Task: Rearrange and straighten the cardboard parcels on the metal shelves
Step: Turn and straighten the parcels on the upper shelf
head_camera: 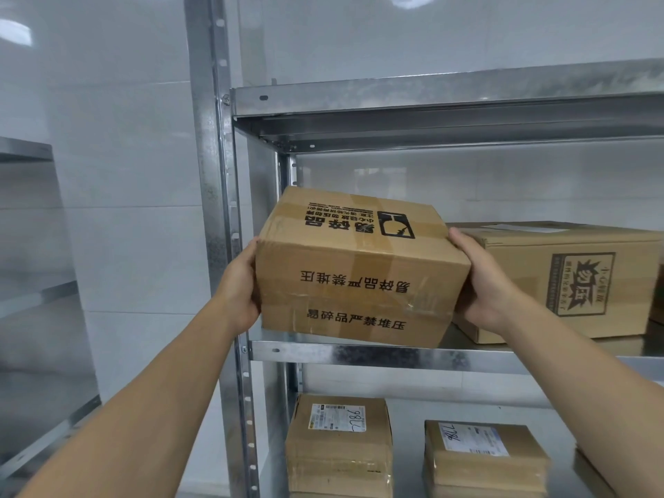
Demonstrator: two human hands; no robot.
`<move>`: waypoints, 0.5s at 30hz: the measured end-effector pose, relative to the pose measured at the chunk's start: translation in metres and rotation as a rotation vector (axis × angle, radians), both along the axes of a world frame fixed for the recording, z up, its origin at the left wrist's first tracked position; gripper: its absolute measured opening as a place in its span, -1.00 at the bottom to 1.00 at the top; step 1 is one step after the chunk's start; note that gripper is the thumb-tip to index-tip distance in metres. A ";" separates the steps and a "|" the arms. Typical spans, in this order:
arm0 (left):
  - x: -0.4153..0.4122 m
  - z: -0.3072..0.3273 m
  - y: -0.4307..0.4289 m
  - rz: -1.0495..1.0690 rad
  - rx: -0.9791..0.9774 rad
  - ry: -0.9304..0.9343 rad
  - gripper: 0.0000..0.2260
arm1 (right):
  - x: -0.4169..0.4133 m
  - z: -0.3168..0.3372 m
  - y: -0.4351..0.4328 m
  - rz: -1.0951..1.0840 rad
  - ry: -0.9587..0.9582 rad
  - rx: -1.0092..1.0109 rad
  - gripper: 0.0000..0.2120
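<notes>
A taped brown cardboard parcel [359, 267] with black printed characters sits tilted at the left end of the middle metal shelf [359, 354], its front overhanging the shelf's edge. My left hand [239, 285] grips its left side and my right hand [481, 282] grips its right side, fingers wrapped round the far corners. A larger printed parcel [560, 278] stands just right of it on the same shelf, behind my right hand.
On the lower shelf lie two flat parcels with white labels, one at the left [339, 447] and one to its right [485, 458]. The upper shelf [431, 98] hangs above. The slotted upright post [222, 246] stands left of the held parcel. Another rack [32, 318] is at far left.
</notes>
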State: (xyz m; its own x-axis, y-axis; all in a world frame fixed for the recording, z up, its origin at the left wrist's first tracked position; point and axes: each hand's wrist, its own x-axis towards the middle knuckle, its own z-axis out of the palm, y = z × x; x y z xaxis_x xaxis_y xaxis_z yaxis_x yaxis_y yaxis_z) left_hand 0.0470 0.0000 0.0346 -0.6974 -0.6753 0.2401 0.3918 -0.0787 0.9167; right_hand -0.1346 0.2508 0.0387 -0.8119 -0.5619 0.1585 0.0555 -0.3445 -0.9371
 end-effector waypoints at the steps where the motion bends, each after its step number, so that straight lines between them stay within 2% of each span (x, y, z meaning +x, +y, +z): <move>1: 0.001 0.001 0.000 0.003 -0.010 -0.004 -0.71 | -0.001 0.000 0.000 0.006 -0.010 -0.002 -0.71; 6: 0.003 0.006 -0.007 0.009 -0.059 -0.001 -0.76 | -0.004 -0.005 0.002 -0.016 -0.120 -0.080 -0.74; 11: 0.004 0.015 -0.017 -0.007 0.103 0.131 -0.77 | -0.009 -0.013 0.003 -0.042 -0.198 -0.076 -0.74; 15: 0.003 0.020 -0.015 -0.062 0.171 0.266 -0.87 | -0.010 -0.021 0.001 -0.043 -0.204 -0.031 -0.77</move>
